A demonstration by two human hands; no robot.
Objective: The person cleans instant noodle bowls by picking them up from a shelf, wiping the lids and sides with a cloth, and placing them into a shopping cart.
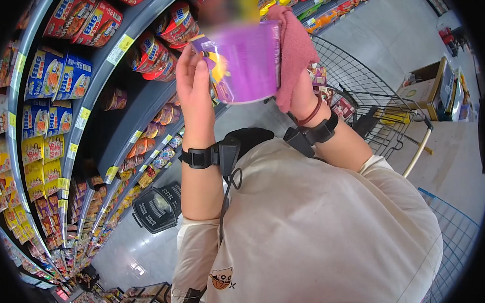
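Note:
A large purple tub (249,64) with a yellow picture on its side is held up in front of me at the top middle. My left hand (195,80) grips its left side, the thumb along the wall and the fingers curled at the edge. On the right side of the tub, a dusty-pink cloth (296,54) hangs against it. My right hand (303,94) is beneath and behind this cloth, its fingers hidden. Red noodle tubs (154,58) stand on the shelf just left of my left hand.
Curved shelves (109,65) of packaged noodles fill the left side. A dark basket (157,208) sits on the floor below. To the right are a wire cart (352,65) holding packets, a cardboard box (424,89) and another blue-grey wire cart (454,223).

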